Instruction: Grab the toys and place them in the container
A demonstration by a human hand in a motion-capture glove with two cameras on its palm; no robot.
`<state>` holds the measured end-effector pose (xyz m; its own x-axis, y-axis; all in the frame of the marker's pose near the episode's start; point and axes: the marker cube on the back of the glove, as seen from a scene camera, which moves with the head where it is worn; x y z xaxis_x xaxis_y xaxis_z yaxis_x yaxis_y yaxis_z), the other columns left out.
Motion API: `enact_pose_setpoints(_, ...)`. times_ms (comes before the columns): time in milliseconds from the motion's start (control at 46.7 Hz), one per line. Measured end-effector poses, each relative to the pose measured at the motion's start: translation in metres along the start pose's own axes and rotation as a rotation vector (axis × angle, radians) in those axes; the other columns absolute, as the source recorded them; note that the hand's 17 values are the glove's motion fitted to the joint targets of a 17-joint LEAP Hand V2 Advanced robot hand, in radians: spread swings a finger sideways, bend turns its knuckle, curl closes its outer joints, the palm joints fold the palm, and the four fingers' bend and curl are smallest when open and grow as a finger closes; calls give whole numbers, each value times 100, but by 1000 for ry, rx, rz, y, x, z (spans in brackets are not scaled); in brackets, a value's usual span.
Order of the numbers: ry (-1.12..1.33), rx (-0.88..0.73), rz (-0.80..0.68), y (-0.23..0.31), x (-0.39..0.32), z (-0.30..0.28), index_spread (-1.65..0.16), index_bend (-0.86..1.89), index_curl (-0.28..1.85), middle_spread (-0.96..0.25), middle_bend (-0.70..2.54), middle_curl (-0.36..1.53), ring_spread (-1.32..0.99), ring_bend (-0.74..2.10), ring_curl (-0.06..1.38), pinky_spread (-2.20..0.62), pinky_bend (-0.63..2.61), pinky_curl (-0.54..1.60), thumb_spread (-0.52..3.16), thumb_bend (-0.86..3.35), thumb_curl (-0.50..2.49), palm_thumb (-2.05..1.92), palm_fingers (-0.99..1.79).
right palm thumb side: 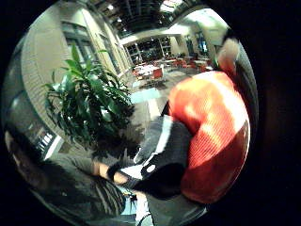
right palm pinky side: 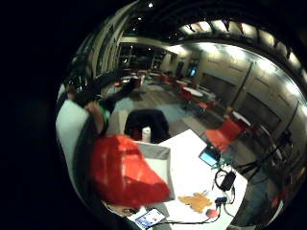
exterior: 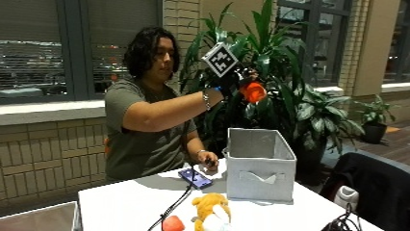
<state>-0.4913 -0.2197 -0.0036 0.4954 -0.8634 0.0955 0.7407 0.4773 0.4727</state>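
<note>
On the tabletop (exterior: 121, 202) nearest the camera lie a yellow plush (exterior: 211, 208) and a small red toy (exterior: 172, 223), both not yet binned. Behind them stands the grey bin (exterior: 259, 166). Highest and farthest, the gloved right hand (exterior: 232, 83) grips an orange toy (exterior: 254, 91) well above the bin's opening. Let go from that height, it could bounce off the rim and fall outside.

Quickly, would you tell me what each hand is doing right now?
Right hand: grips the orange toy, raised above the grey container.
Bare hand: rests on the table.
</note>
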Motion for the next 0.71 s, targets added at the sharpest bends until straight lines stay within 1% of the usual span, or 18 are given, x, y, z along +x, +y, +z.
enact_pose_setpoints(21, 8, -34, 17, 2, 1, 6, -38, 60, 58, -35, 117, 81, -33, 144, 61, -41, 104, 61, 99, -7, 71, 20, 78)
enact_pose_setpoints(43, 27, -64, 33, 4, 4, 10, -38, 59, 59, -34, 115, 80, -33, 143, 61, -40, 101, 61, 104, -9, 68, 14, 70)
enact_pose_setpoints(86, 49, -109, 62, 10, 9, 15, -37, 59, 61, -33, 105, 76, -33, 135, 60, -34, 94, 61, 111, -12, 60, -2, 38)
enact_pose_setpoints(107, 33, -121, 71, 13, 8, 16, -38, 58, 61, -32, 95, 74, -33, 127, 58, -29, 94, 62, 108, -15, 57, -9, 13)
enact_pose_setpoints(129, 6, -127, 75, 16, 7, 15, -38, 60, 63, -31, 89, 72, -32, 123, 59, -26, 96, 63, 106, -15, 55, -13, 3)
enact_pose_setpoints(150, -13, -129, 76, 20, 7, 14, -38, 59, 62, -30, 87, 71, -32, 119, 57, -24, 96, 62, 106, -15, 53, -15, 1)
enact_pose_setpoints(171, -11, -131, 76, 24, 10, 13, -38, 58, 60, -29, 80, 68, -31, 112, 54, -22, 97, 59, 103, -16, 52, -17, -7)
enact_pose_setpoints(257, 109, -161, 79, 49, 36, 6, -40, 55, 54, -26, 70, 62, -32, 98, 44, -15, 94, 50, 99, -14, 46, -18, 0)
enact_pose_setpoints(343, 157, -203, 87, 85, 66, -6, -40, 53, 50, -26, 69, 59, -33, 101, 39, -14, 90, 45, 98, -13, 41, -18, 19)
enact_pose_setpoints(407, 255, -242, 135, 119, 94, -9, -40, 51, 48, -27, 69, 58, -34, 106, 39, -15, 87, 42, 100, -12, 37, -17, 31)
enact_pose_setpoints(450, 318, -281, 200, 147, 116, -10, -40, 46, 47, -28, 72, 59, -36, 114, 41, -19, 88, 41, 103, -10, 35, -15, 46)
enact_pose_setpoints(471, 333, -304, 245, 162, 125, -10, -40, 39, 45, -30, 79, 61, -37, 121, 43, -24, 90, 41, 107, -8, 35, -11, 60)
enact_pose_setpoints(514, 340, -353, 348, 192, 143, -11, -40, 36, 44, -31, 79, 61, -38, 123, 42, -26, 89, 40, 110, -7, 33, -10, 62)
enact_pose_setpoints(536, 335, -377, 401, 208, 151, -11, -39, 33, 43, -31, 81, 62, -38, 127, 45, -29, 92, 42, 115, -4, 33, -6, 67)
enact_pose_setpoints(600, 295, -462, 547, 257, 172, -11, -39, 28, 43, -33, 81, 63, -39, 130, 47, -33, 94, 43, 121, -3, 31, -4, 69)
enact_pose_setpoints(707, 323, -617, 691, 330, 201, -7, -39, 17, 42, -36, 90, 69, -41, 145, 54, -37, 97, 46, 130, 4, 33, 9, 79)
